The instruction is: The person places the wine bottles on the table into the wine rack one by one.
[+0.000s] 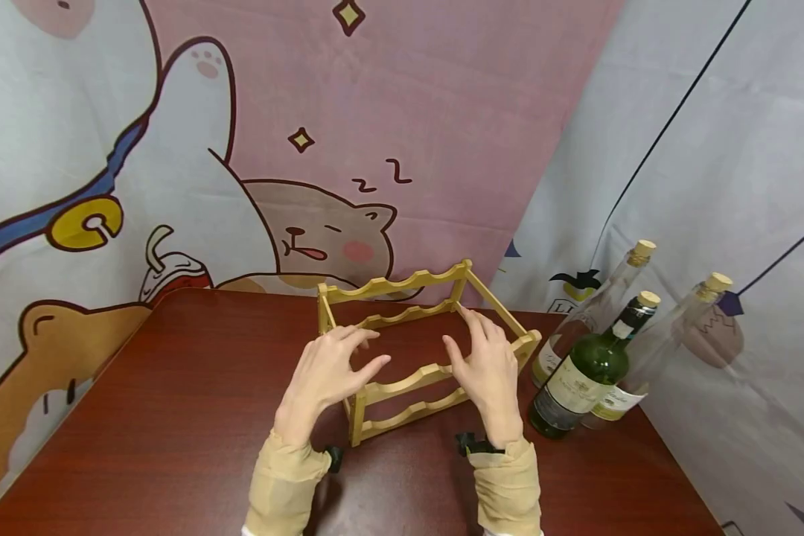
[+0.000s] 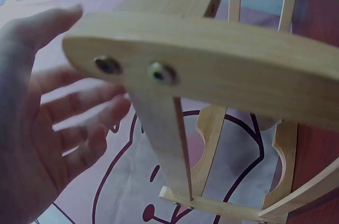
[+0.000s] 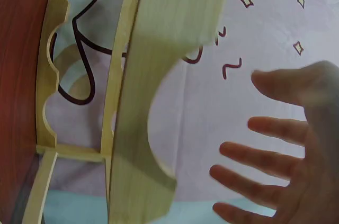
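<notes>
A light wooden wine rack [image 1: 409, 382] with scalloped rails stands on the table in the head view. My left hand [image 1: 321, 372] hovers at its left end, thumb and fingers spread apart. Over the front right part of the rack is my right hand [image 1: 487, 368], its fingers extended. In the left wrist view, a rack end bar [image 2: 238, 70] with two metal screws crosses in front of the left fingers. A scalloped rail [image 3: 135, 113] fills the middle of the right wrist view, with the right fingers [image 3: 259, 158] apart from it. Neither hand holds anything.
To the right of the rack stand a green corked wine bottle [image 1: 576, 387] and two clear corked bottles, one behind it [image 1: 606, 290] and one at its right [image 1: 673, 335]. A cartoon-printed cloth [image 1: 442, 149] hangs behind the dark red table [image 1: 174, 417].
</notes>
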`<act>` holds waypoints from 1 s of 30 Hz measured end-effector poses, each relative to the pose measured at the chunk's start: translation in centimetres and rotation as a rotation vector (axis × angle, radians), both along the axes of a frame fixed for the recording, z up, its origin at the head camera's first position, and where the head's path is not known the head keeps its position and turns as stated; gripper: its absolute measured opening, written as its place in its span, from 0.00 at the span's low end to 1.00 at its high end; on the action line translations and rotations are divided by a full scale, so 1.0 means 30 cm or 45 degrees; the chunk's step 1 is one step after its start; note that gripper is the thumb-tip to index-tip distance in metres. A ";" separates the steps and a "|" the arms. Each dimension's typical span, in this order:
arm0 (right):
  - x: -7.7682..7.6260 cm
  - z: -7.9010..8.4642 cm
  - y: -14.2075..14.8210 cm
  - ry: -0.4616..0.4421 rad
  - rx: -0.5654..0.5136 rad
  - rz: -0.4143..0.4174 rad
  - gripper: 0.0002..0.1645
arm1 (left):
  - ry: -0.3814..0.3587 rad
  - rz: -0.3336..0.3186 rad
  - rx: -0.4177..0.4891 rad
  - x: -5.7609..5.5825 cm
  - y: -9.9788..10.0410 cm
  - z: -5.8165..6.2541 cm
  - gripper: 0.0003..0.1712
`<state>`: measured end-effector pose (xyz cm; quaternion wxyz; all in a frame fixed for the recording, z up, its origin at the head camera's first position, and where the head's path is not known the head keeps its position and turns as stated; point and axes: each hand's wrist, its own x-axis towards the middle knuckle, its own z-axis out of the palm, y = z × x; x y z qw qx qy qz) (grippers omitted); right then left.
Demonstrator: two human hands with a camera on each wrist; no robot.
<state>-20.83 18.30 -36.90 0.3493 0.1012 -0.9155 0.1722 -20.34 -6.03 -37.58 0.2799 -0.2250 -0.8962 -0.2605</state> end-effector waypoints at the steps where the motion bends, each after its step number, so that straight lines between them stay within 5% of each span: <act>1: 0.002 0.004 0.011 0.037 -0.016 -0.001 0.31 | -0.023 -0.024 -0.005 0.001 -0.003 0.001 0.19; 7: 0.006 0.055 0.098 0.308 -0.126 -0.037 0.23 | -0.251 -0.108 -0.049 0.011 -0.017 0.011 0.15; 13: 0.032 0.143 0.208 0.598 -0.309 -0.184 0.20 | -0.332 -0.168 -0.092 0.019 -0.024 0.019 0.13; 17: 0.052 0.201 0.292 0.664 -0.396 -0.328 0.25 | -0.392 -0.186 -0.103 0.027 -0.024 0.026 0.12; 22: 0.056 0.243 0.397 0.575 -0.492 -0.438 0.31 | -0.453 -0.217 -0.097 0.039 -0.026 0.033 0.12; 30: 0.030 0.249 0.495 0.192 -0.752 -0.469 0.36 | -0.491 -0.272 -0.110 0.047 -0.029 0.041 0.11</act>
